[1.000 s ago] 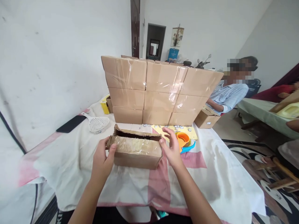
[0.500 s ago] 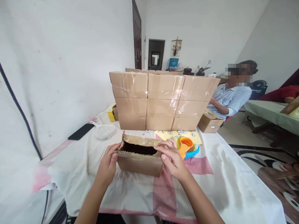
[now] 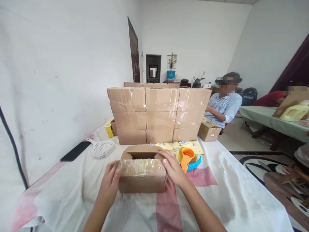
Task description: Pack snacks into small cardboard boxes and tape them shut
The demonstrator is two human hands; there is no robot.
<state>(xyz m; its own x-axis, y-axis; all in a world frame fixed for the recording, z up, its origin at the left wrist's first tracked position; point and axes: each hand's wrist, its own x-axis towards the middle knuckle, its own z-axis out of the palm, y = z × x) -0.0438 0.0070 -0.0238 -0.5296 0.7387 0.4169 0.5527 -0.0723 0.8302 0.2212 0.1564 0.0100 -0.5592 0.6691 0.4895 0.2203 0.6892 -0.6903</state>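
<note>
Fingers of the left hand (image 3: 109,180) hold the open carton (image 3: 142,184) at its left end; those of the right hand (image 3: 175,169) grasp its right end. Even pressure from both sides should keep its taped flap (image 3: 142,167) from buckling. Right of the fingers lies an orange item (image 3: 187,152); beyond, stacked boxes (image 3: 160,119) stand on the tabletop (image 3: 132,212).

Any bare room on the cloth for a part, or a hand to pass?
Free cloth: right of the blue piece, out to the right edge; left of the left hand, nearer than the white scoop. Crowded: beside the right hand, with orange piece and yellow sheet; only a thin strip separates open box from stacked boxes.
</note>
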